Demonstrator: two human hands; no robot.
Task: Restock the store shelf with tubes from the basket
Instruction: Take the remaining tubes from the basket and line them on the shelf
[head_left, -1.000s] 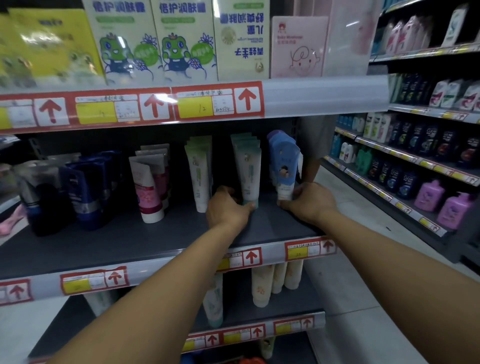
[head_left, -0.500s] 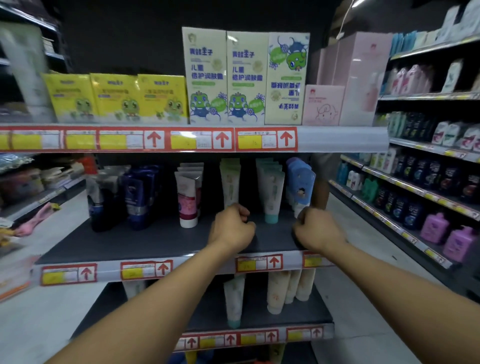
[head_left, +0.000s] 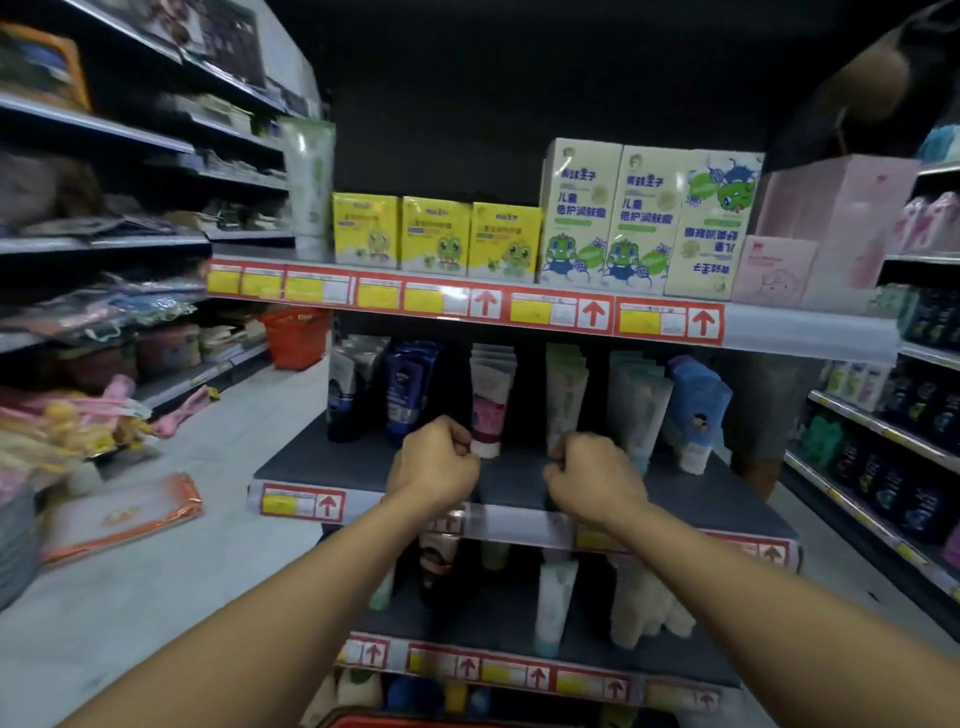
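Fists: left hand (head_left: 434, 464) and right hand (head_left: 592, 475) curled, holding nothing, above shelf (head_left: 332, 462) front edge, near tubes (head_left: 488, 400).

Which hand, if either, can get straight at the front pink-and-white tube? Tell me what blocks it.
Probably the left hand: its knuckles sit right beside the pink-and-white tube at the front of the shelf, with nothing between them. Its fingers are curled, so it would need to open first.
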